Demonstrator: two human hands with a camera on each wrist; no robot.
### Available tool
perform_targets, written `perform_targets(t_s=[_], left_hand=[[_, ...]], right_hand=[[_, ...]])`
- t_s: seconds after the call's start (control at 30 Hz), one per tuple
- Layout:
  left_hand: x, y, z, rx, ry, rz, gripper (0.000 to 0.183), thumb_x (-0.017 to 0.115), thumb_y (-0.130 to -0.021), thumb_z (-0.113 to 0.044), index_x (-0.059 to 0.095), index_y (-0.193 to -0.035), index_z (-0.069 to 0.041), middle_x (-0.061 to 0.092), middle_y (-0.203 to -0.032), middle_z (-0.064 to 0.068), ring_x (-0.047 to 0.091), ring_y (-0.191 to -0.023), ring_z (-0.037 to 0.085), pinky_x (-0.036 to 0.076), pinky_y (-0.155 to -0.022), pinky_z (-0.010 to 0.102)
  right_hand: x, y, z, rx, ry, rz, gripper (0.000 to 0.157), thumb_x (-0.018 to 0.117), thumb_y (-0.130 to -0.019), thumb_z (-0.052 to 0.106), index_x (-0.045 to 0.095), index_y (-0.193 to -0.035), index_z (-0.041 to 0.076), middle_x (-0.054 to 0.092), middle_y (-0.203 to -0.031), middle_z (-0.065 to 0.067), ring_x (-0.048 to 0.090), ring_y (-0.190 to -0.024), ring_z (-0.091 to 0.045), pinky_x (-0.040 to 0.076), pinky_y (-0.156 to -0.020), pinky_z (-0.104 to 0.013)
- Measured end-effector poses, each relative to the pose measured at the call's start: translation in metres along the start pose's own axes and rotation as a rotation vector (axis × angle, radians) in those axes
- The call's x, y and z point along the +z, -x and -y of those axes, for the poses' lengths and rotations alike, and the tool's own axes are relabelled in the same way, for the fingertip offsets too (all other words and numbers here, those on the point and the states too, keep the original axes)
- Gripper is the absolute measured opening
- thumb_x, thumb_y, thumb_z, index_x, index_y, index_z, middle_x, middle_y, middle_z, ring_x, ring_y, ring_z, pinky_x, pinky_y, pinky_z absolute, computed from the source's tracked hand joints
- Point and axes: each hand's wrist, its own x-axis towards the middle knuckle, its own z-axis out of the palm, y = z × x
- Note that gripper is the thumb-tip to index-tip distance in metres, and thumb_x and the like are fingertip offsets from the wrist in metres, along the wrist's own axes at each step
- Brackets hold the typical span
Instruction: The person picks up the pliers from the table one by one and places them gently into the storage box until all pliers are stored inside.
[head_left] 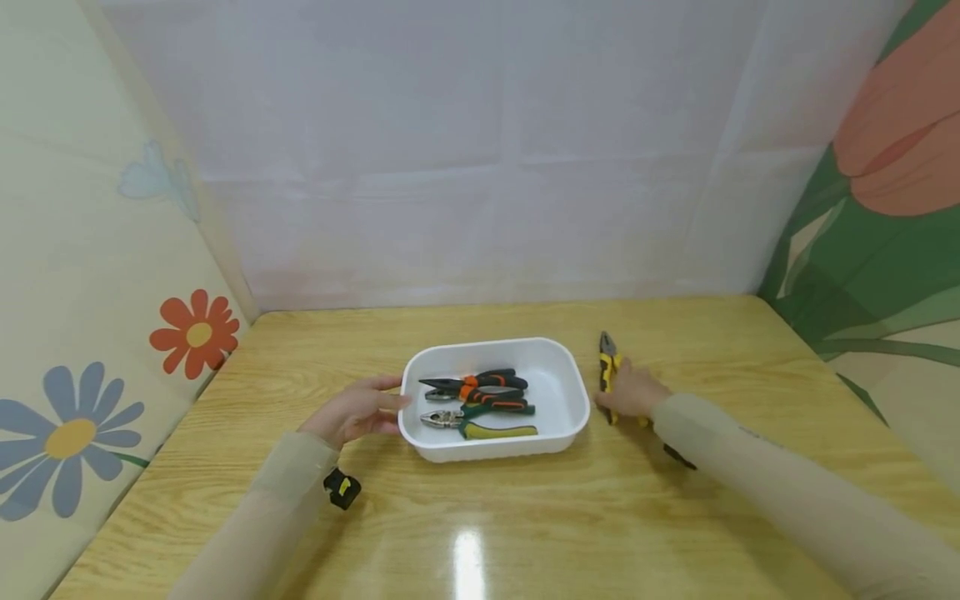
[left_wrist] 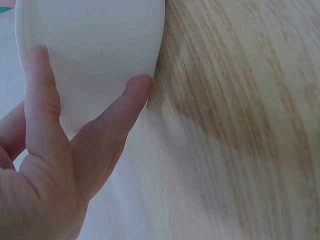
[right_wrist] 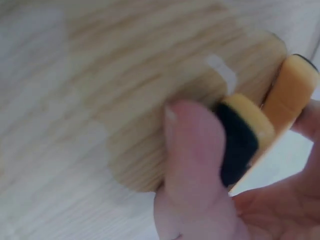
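In the head view a white plastic tray [head_left: 491,451] stands mid-table with several pliers inside. Long-nose pliers [head_left: 442,383] with black-and-orange handles lie uppermost, beside another black-and-orange pair [head_left: 491,398]. Nearest me are combination pliers [head_left: 498,432] with green-and-yellow handles. My left hand [head_left: 363,411] touches the tray's left end, its fingers spread along the outer wall in the left wrist view. To the right of the tray, my right hand [head_left: 633,392] grips yellow-and-black combination pliers [head_left: 606,367] by the handles, metal nose pointing away. The right wrist view has the thumb [right_wrist: 195,145] against one handle.
The wood-grain table [head_left: 570,517] runs back to a pale cloth backdrop [head_left: 487,167]. Flower-printed cloth hangs at the left [head_left: 75,292] and right [head_left: 885,250] sides. A small black device [head_left: 342,487] sits at my left wrist.
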Motion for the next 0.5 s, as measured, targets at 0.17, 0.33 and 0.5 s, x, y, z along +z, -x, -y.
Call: perform_targets(t_s=[0.17,0.33,0.5], left_hand=[[-0.001,0.001,0.001,0.005,0.003,-0.001,0.061,0.051,-0.097,0.002,0.021,-0.150,0.007,0.053,-0.114,0.022,0.064,-0.079,0.022,0.060,-0.065,0.024],[-0.001,0.000,0.001,0.009,0.002,0.007,0.061,0.050,-0.097,0.002,0.020,-0.151,0.007,0.053,-0.114,0.022,0.064,-0.079,0.021,0.060,-0.065,0.024],[0.001,0.001,0.000,0.008,0.011,-0.004,0.061,0.051,-0.097,0.002,0.021,-0.150,0.006,0.054,-0.115,0.022,0.064,-0.080,0.021,0.060,-0.065,0.024]], right_hand=[[-0.004,-0.003,-0.004,-0.028,-0.034,0.021,0.082,0.063,-0.086,0.031,0.025,-0.126,-0.030,0.055,-0.093,-0.031,0.057,-0.075,-0.032,0.055,-0.062,-0.038],[-0.009,-0.006,-0.008,-0.045,-0.081,0.060,0.076,0.066,-0.082,0.032,0.034,-0.122,-0.025,0.055,-0.089,-0.020,0.055,-0.075,-0.028,0.052,-0.060,-0.033],[-0.010,-0.007,-0.011,-0.061,-0.079,0.053,0.058,0.068,-0.078,0.030,0.046,-0.108,-0.015,0.055,-0.085,-0.015,0.053,-0.072,-0.026,0.048,-0.058,-0.030]])
